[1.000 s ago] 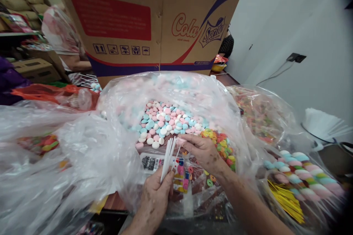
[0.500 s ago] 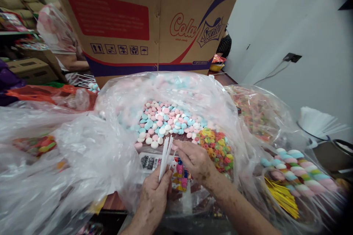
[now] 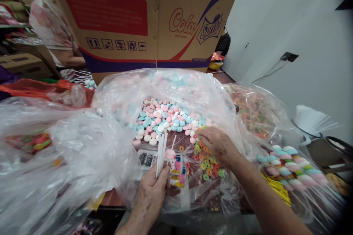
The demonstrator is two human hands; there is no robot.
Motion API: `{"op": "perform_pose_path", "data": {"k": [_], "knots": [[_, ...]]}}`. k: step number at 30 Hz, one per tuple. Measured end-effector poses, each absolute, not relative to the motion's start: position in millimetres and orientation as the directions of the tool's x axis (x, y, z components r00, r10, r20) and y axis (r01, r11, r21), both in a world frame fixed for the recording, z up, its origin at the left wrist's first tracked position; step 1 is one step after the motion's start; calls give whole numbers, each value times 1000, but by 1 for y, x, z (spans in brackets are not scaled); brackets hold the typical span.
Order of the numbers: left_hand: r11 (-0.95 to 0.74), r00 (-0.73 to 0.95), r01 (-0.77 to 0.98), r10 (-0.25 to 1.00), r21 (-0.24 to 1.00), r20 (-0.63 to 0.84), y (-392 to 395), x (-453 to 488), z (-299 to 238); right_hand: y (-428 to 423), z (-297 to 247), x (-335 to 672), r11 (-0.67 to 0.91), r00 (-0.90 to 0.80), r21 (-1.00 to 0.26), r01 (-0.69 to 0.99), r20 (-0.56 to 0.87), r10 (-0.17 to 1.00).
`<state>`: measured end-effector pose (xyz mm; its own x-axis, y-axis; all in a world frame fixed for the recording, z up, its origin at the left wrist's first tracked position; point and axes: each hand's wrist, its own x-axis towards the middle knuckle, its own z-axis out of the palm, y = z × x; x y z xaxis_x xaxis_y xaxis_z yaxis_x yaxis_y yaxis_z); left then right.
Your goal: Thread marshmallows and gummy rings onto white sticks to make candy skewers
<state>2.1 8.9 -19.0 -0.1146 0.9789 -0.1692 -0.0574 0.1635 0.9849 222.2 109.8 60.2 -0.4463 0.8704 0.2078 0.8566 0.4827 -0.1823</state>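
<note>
My left hand point(image 3: 154, 185) is closed around a bundle of thin white sticks point(image 3: 161, 154), held upright. Beside the bundle, one stick in the same hand carries a pink marshmallow point(image 3: 170, 154) threaded partway down. My right hand point(image 3: 219, 147) lies palm down over a pile of gummy rings point(image 3: 211, 167) in orange, yellow and green, its fingers reaching left across them. Its fingertips are partly hidden among the rings. Beyond both hands, pink, white and blue marshmallows point(image 3: 165, 115) spill from a large clear plastic bag point(image 3: 176, 77). A printed packet point(image 3: 176, 170) lies behind my left hand.
A tall cardboard box point(image 3: 154, 14) stands at the back. At right lie finished candy skewers point(image 3: 295, 169), yellow ties point(image 3: 275, 189), white sticks point(image 3: 314, 119) and a bag of gummies point(image 3: 253, 110). Crumpled plastic point(image 3: 82, 154) covers the left. Another person point(image 3: 55, 29) works behind the box.
My right hand has moved right, from the sticks to the gummy rings, which are now more spread out. The pink marshmallow now sits on a stick at my left hand.
</note>
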Motion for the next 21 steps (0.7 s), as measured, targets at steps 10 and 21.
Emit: {"op": "perform_pose_path", "data": {"k": [10, 21], "knots": [[215, -95, -97, 970, 972, -224, 9, 0, -14, 98, 47, 217, 614, -644, 236, 753, 76, 761], [183, -146, -165, 967, 969, -208, 8, 6, -29, 97, 31, 222, 638, -678, 238, 733, 183, 712]]}}
